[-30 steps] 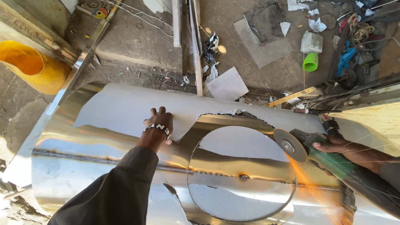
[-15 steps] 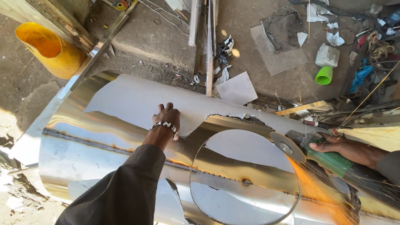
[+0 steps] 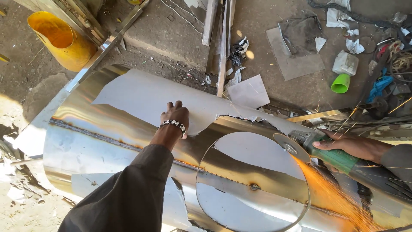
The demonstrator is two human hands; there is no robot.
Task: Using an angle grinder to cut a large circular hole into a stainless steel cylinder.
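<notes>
At far left, a yellow plastic bucket [image 3: 60,41] stands open-mouthed on the dirt ground [image 3: 25,86], well apart from the work; beside it a long angled metal bar [image 3: 107,45] lies slanted toward the drum's upper left corner. The large shiny stainless-steel drum [image 3: 86,146] lies on its side across the middle of the view, a welded seam [image 3: 98,135] running along its length; white protective film [image 3: 141,96] covers its upper flank and is torn back in a ragged edge where the metal is being worked. The left hand [image 3: 175,117], wearing a black-and-white beaded bracelet [image 3: 173,124], rests open and flat on the film-covered curve, apparently to steady the round body against rolling and vibration; its dark sleeve [image 3: 128,189] runs down to the lower edge. To its right, a scribed and partly cut circular outline [image 3: 253,180] marks the drum wall, a small centre mark at its middle. At the circle's upper right rim sits the disc of a green-bodied angle grinder [image 3: 326,152], held edge-on to the line so that orange sparks [image 3: 334,193] stream downward and away from the hands; the right hand [image 3: 349,145] is closed around the grinder body. Beyond, a small green plastic cup [image 3: 341,83] and scattered paper scraps [image 3: 339,17] lie on the concrete floor [image 3: 171,25].
</notes>
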